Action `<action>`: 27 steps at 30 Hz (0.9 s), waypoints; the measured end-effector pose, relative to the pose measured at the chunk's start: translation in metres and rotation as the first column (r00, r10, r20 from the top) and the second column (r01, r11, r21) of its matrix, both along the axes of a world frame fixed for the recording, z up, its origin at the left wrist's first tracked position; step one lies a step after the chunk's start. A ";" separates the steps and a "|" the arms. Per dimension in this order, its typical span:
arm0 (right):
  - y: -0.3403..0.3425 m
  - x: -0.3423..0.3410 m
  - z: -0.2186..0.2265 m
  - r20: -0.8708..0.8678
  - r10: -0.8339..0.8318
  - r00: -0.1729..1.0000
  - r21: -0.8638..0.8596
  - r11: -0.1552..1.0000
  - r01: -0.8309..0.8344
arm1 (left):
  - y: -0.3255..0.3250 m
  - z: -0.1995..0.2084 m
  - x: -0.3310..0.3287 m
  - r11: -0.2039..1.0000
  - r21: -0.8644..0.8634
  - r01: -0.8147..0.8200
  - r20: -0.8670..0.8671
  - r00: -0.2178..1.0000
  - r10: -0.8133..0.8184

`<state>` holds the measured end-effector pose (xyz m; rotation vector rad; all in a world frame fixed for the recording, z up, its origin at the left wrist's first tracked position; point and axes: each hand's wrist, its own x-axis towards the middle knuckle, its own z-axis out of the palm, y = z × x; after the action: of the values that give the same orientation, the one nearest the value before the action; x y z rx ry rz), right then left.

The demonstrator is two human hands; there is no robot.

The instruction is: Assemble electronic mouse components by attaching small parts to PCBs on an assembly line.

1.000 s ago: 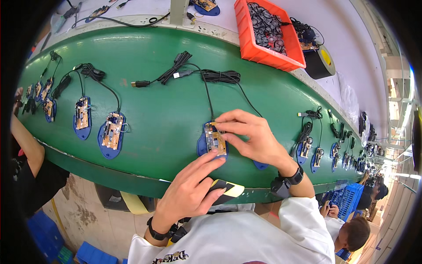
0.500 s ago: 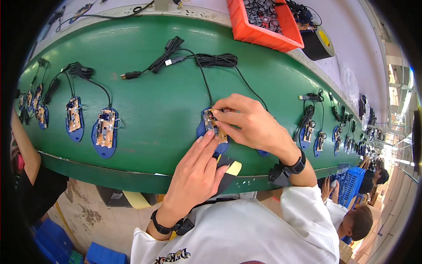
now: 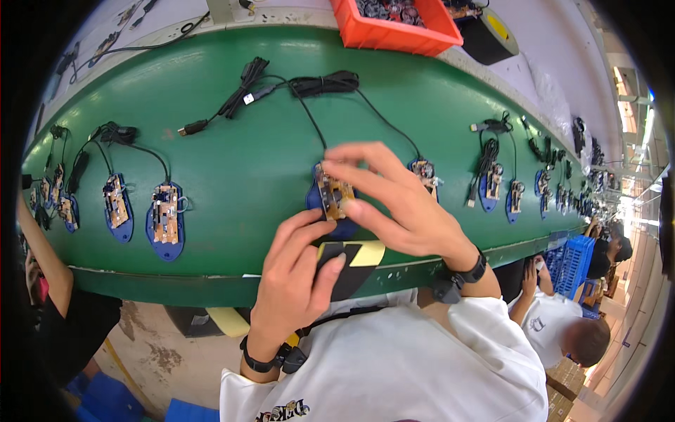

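Note:
A tan circuit board [image 3: 333,197] lies tilted over a blue mouse base [image 3: 316,200] on the green bench, with a black cable leading away from its top. My right hand [image 3: 404,207] spans the board, fingers at its upper end and thumb at its right edge. From below, my left hand [image 3: 295,264] has bent fingertips against the lower left edge of base and board; its thumb sits apart, near a black and yellow strip [image 3: 358,264]. Behind my right hand, a second board [image 3: 425,172] is partly hidden. Coiled USB cables [image 3: 242,88] lie beyond.
More blue bases with boards [image 3: 165,214] stand to the left, and others [image 3: 493,183] to the right. A red bin [image 3: 401,32] of small dark parts is at the back, beside a tape roll [image 3: 489,35]. Co-workers sit at both sides.
My right fingers have gone from pinching at the board's top to spreading across it. My left fingertips have drawn back to its lower edge. The view has shifted slightly.

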<state>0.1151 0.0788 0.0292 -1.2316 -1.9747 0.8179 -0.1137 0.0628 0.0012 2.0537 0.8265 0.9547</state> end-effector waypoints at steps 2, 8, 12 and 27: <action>-0.024 0.000 0.000 -0.137 0.034 0.990 -0.101 0.994 -0.048 | -0.008 0.006 -0.005 0.992 -0.127 -0.004 0.023 1.000 0.007; -0.051 -0.014 -0.029 -0.250 -0.067 0.966 0.213 0.969 0.122 | -0.017 0.004 0.001 0.969 -0.189 -0.159 0.016 0.986 0.165; -0.062 -0.025 -0.030 -0.122 -0.104 0.987 0.458 0.876 0.149 | -0.021 0.004 -0.002 0.945 -0.184 -0.271 -0.161 0.957 0.243; 0.010 0.029 -0.030 -0.040 0.062 0.997 0.019 0.998 -0.061 | -0.022 -0.004 0.020 0.990 0.048 0.136 -0.267 0.956 -0.118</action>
<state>0.1441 0.0883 -0.0007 -1.1404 -1.9915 0.8466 -0.0937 0.0410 -0.0028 2.2948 0.7947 0.6547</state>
